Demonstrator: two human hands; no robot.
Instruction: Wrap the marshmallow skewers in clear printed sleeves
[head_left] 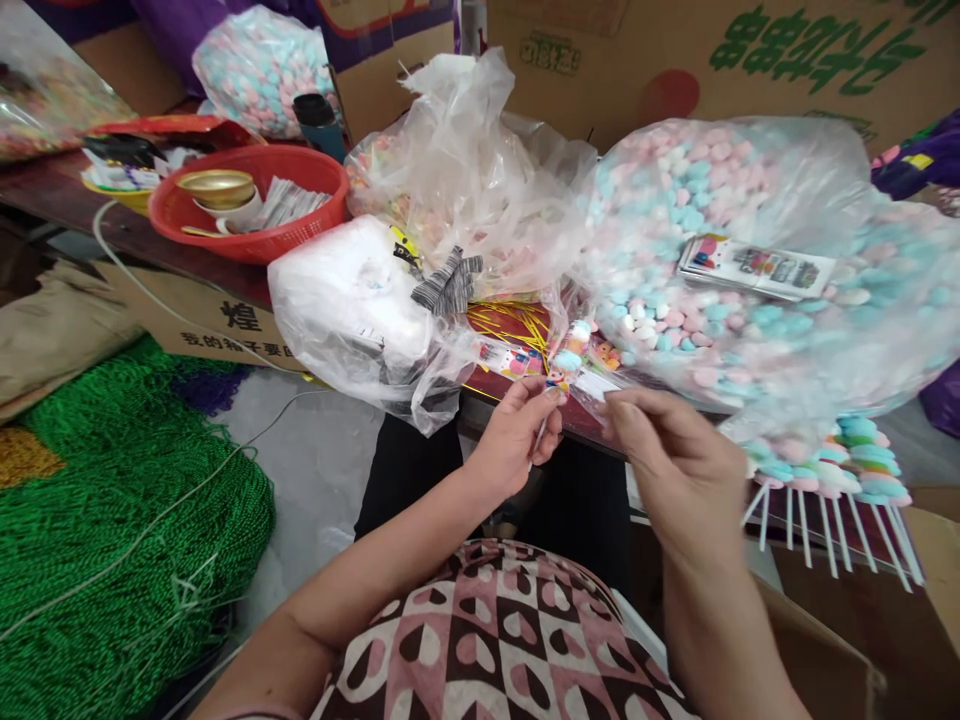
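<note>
My left hand [521, 430] is closed around the thin white stick of a marshmallow skewer [574, 345], whose pale blue, white and orange sweets point up and away from me. A small colourful printed piece shows at the base of the sweets, by my fingertips. To its right, my right hand [667, 450] is pinched, thumb against fingers. Clear plastic with a white patch [598, 384] lies just beyond those fingertips; whether they grip it, I cannot tell. Printed clear bags [510, 357] and gold twist ties [517, 325] lie on the dark red table beyond my left hand.
A big bag of marshmallows [675, 200] bears a stack of printed cards [757, 268]. Finished skewers [840, 470] lie at the right edge. Left are a white plastic bag [337, 290], a red basket [247, 240] and green cord [150, 500]. Cardboard boxes [750, 60] stand behind.
</note>
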